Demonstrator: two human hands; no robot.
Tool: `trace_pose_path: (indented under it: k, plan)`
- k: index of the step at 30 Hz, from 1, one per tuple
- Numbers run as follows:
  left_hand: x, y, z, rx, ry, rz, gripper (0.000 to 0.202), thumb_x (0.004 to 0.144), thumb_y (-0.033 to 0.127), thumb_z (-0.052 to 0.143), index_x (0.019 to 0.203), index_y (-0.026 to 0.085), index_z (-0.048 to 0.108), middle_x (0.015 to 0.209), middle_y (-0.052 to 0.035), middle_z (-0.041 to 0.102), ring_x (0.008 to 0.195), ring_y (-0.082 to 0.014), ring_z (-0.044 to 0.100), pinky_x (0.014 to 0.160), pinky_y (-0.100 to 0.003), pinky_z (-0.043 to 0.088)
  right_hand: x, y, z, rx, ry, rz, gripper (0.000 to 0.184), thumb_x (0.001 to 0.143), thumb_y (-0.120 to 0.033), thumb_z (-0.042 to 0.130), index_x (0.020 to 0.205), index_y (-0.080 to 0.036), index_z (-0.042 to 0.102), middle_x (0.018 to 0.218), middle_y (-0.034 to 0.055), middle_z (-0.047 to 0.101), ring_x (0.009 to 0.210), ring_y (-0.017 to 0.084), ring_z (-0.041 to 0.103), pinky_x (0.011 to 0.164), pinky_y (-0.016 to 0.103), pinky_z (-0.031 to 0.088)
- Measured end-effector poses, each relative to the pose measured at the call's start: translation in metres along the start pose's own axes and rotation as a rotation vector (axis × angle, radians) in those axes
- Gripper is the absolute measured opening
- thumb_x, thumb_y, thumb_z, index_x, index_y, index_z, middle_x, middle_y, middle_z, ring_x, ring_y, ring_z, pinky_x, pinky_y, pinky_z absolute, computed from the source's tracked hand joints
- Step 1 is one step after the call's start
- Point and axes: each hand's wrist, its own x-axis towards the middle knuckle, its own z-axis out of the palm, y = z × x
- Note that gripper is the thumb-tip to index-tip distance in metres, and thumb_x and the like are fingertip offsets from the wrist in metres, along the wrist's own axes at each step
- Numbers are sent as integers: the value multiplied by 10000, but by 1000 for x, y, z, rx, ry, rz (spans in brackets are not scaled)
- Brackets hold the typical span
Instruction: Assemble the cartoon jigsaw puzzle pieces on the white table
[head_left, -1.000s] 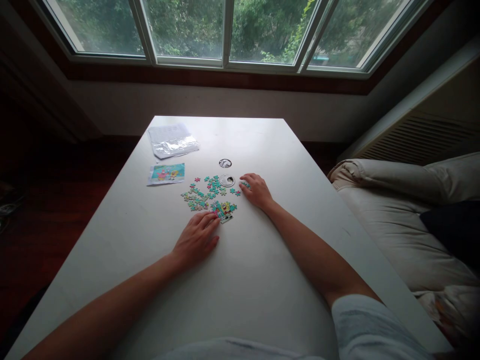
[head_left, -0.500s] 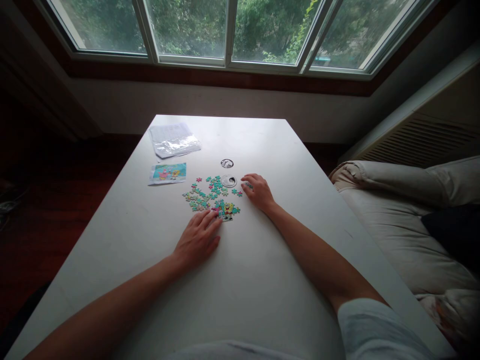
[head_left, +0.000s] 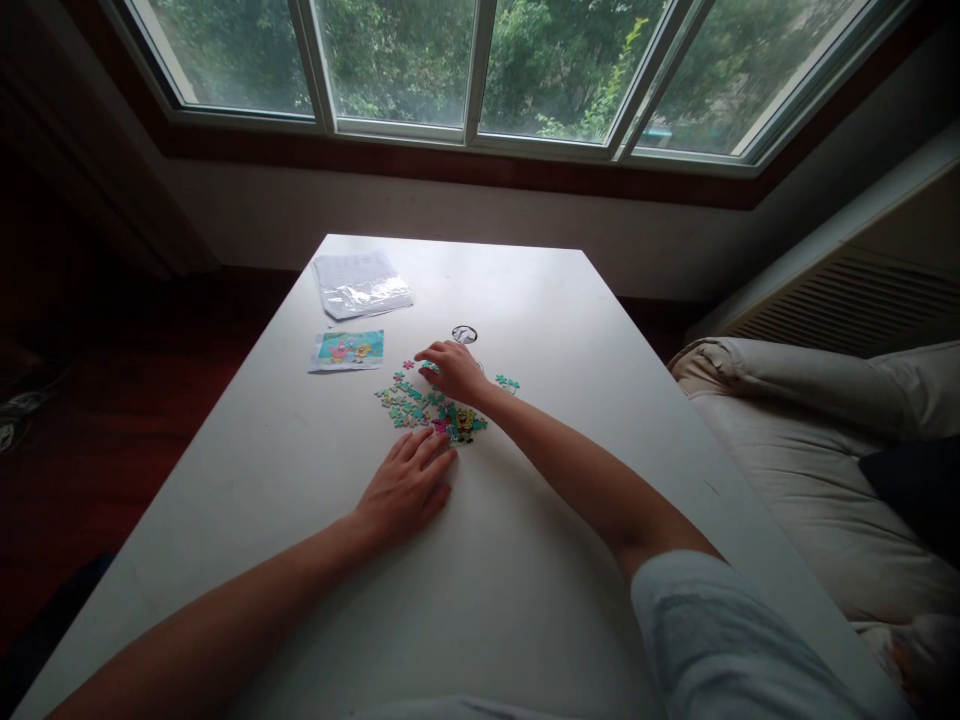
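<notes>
Small, knobbly jigsaw pieces (head_left: 405, 408), mostly teal and green with a few pink, lie loosely heaped on the white table (head_left: 540, 560). At the near right of the heap, a joined patch of the puzzle (head_left: 463, 421) shows a yellow cartoon figure. My left hand (head_left: 405, 483) rests flat, fingers spread, its fingertips at the patch's lower left edge. My right hand (head_left: 456, 372) reaches over the far side of the heap, fingers apart and slightly bent above the pieces; no piece shows in its grasp. A few teal pieces (head_left: 508, 382) sit apart, right of that hand.
Left of the heap lies a picture card (head_left: 349, 349) with cartoon figures. Behind it is a clear plastic bag (head_left: 364, 285) with papers. A round black-and-white mark (head_left: 464, 334) is beyond my right hand. A beige sofa (head_left: 780, 430) stands along the right, windows ahead.
My right hand has moved left from the pieces at the right to the far side of the heap, now covering a round mark. My left hand stays in place. The view has shifted slightly.
</notes>
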Motion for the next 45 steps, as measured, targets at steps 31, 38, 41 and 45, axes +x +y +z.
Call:
trace_pose_path:
  k: [31,38,41,45]
  plan:
    - [3,10,-4,-31,-25,41,431,936,284,525,1357,199,550,1486,-141,486,1364,-310,437,1159,-528,363,32,7,14,-38,-168,67,185,909,-380,618,1002,-229,667,1091,86,632,1083,275,500,968,419,301]
    - [2,7,-1,-21,-41,40,457,949,316,513,1390,198,526,1524,-141,455,1396,-318,419,1182,-539,327,27,4,21,2,-37,-9,86,892,-255,622,968,-214,627,963,44,689,954,226,549,918,374,302]
    - [2,3,-3,-53,-48,42,439,947,314,516,1372,209,542,1505,-128,483,1382,-308,442,1186,-536,322,20,2,21,116,53,-13,36,892,-202,618,917,-197,643,871,25,704,885,192,574,912,356,324]
    - [4,0,-7,-130,-48,44,376,945,286,512,1309,225,582,1471,-93,529,1367,-281,466,1197,-511,318,-1,4,11,433,74,-24,121,881,-176,604,956,-184,698,890,27,724,811,148,605,795,278,417]
